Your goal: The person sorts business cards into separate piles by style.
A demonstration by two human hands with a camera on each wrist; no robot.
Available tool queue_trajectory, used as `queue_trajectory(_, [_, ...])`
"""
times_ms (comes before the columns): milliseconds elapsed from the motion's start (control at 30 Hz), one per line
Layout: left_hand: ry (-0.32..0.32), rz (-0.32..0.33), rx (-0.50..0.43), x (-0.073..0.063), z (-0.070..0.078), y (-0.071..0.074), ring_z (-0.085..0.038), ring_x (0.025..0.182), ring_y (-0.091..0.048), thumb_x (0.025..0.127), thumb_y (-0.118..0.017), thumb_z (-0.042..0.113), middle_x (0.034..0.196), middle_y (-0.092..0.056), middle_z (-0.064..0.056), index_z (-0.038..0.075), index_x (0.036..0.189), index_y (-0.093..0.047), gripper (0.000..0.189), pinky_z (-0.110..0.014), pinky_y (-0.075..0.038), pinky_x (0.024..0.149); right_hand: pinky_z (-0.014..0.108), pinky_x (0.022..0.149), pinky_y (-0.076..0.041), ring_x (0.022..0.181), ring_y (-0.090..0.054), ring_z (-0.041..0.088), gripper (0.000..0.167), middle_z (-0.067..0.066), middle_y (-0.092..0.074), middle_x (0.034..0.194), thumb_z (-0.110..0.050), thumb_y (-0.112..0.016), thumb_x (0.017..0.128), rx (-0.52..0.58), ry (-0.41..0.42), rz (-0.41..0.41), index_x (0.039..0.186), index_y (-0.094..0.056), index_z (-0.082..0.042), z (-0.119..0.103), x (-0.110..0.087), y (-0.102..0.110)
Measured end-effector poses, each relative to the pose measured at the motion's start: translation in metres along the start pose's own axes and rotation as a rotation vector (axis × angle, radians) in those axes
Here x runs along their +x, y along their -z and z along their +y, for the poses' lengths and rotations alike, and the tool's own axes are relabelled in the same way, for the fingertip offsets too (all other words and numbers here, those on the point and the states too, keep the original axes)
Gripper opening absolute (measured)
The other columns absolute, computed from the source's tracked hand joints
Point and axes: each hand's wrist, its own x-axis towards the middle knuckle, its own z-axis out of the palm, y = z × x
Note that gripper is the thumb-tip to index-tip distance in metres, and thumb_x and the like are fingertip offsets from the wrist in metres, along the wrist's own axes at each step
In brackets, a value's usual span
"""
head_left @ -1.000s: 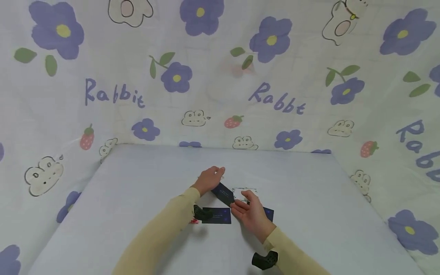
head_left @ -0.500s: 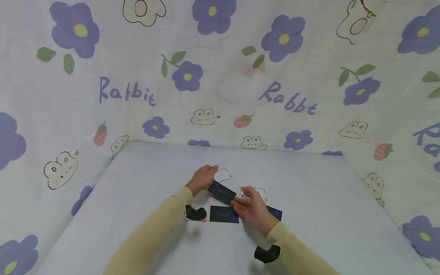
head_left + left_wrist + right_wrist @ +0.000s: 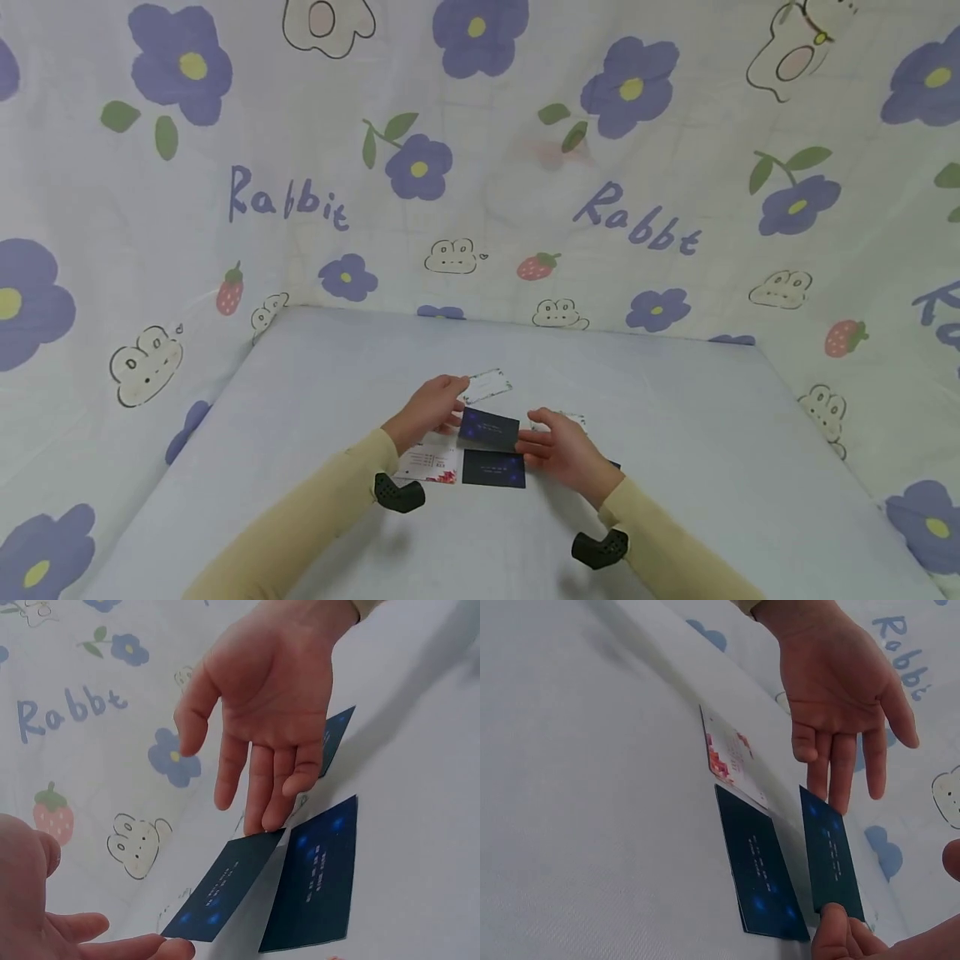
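A dark blue card point(image 3: 489, 429) with pale printed lines is held up between the fingertips of both hands. My left hand point(image 3: 430, 410) touches its left edge with extended fingers, its thumb apart from the card. At the opposite edge, the extended fingers of my right hand point(image 3: 566, 450) touch it, thumb raised. In the left wrist view the held card point(image 3: 225, 889) is tilted above the table. Just in front lies a second dark blue card point(image 3: 493, 469), flat. A white card with red flowers point(image 3: 429, 463) lies to its left, under the left hand.
Behind the hands lies a white card with a leafy border point(image 3: 487, 386). Another bordered white card point(image 3: 576, 418) is partly covered by the right hand. Beyond that hand, a third dark card point(image 3: 337, 739) shows. A patterned cloth point(image 3: 480, 167) hangs behind the white table point(image 3: 360, 350).
The held dark card has turned from slanted to nearly level. My left hand has come lower and left, uncovering more of the red-flowered card. The head view has shifted left.
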Motion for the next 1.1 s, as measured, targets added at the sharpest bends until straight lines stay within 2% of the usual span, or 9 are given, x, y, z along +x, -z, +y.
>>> queue_trajectory(167, [-0.015,-0.053,-0.037,-0.011,-0.002,0.001,-0.022,0.091,-0.069,0.107,-0.042,0.049,0.133,-0.064,-0.019,0.009,0.149,-0.046,0.059,-0.028,-0.055,0.073,0.024,0.078,-0.054,0.111,-0.066,0.027,0.061,0.033,-0.049,0.149,-0.030,-0.047,0.105,-0.078,0.027,0.005,0.155,-0.029,0.000,-0.001,-0.001,0.005])
queue_trajectory(300, [-0.017,-0.071,-0.065,-0.016,-0.004,0.002,-0.021,0.090,-0.069,0.106,-0.044,0.047,0.134,-0.063,-0.019,0.009,0.150,-0.045,0.058,-0.027,-0.057,0.070,0.024,0.076,-0.054,0.103,-0.069,0.023,0.060,0.031,-0.053,0.146,-0.031,-0.048,0.104,-0.136,0.048,0.012,0.153,-0.030,0.001,-0.003,-0.004,0.006])
queue_trajectory(533, [-0.012,-0.079,-0.087,-0.027,-0.007,0.000,-0.020,0.090,-0.070,0.105,-0.047,0.048,0.134,-0.062,-0.019,0.010,0.151,-0.045,0.059,-0.029,-0.059,0.072,0.026,0.079,-0.053,0.108,-0.067,0.026,0.065,0.029,-0.054,0.146,-0.031,-0.048,0.106,-0.213,0.059,-0.004,0.158,-0.024,-0.001,-0.003,-0.014,0.006])
queue_trajectory(767, [-0.010,-0.100,-0.093,-0.029,-0.016,-0.003,-0.021,0.090,-0.070,0.106,-0.049,0.045,0.135,-0.062,-0.019,0.009,0.149,-0.046,0.056,-0.030,-0.060,0.074,0.028,0.081,-0.054,0.109,-0.065,0.028,0.063,0.029,-0.054,0.145,-0.033,-0.050,0.106,-0.241,0.060,-0.002,0.156,-0.029,0.000,0.001,-0.021,0.008])
queue_trajectory(1100, [-0.002,-0.095,-0.081,-0.036,-0.020,-0.007,-0.019,0.087,-0.071,0.106,-0.050,0.045,0.133,-0.063,-0.020,0.009,0.147,-0.048,0.055,-0.029,-0.060,0.072,0.027,0.078,-0.054,0.097,-0.066,0.022,0.061,0.029,-0.056,0.143,-0.029,-0.051,0.105,-0.251,0.074,-0.003,0.155,-0.031,0.001,0.005,-0.028,0.008])
